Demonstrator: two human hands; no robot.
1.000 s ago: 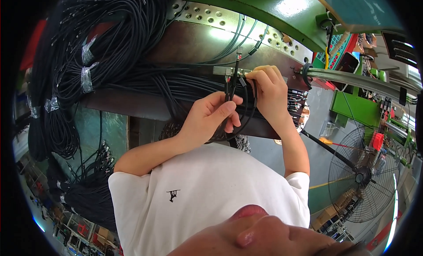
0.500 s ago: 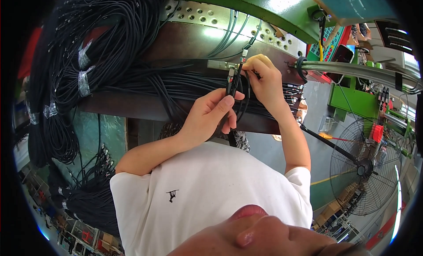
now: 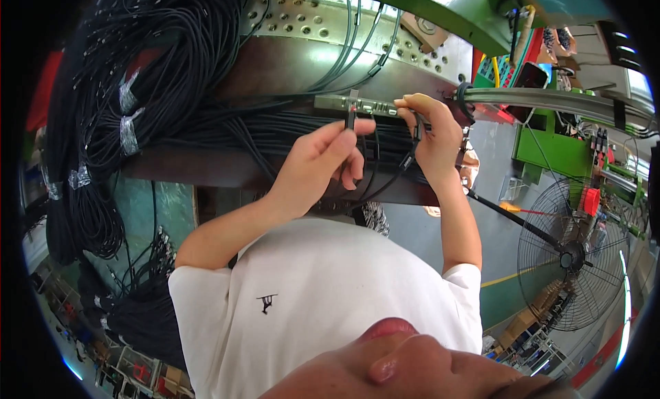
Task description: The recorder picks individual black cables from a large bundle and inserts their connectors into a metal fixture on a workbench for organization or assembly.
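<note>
Two hands work at a small metal block with black cables.

The left hand [image 3: 323, 162] pinches a black plug [image 3: 350, 117] and holds it against the metal block [image 3: 357, 105]. The right hand [image 3: 433, 134] is closed around a black cable [image 3: 405, 162] at the block's other end. More cables [image 3: 137, 90] lie in big bundles on the table [image 3: 206, 169].

Cable bundles [image 3: 144, 90] hang at left, a fixture bar [image 3: 357, 105] sits centre above both hands, and a fan [image 3: 570, 258] stands right.
</note>
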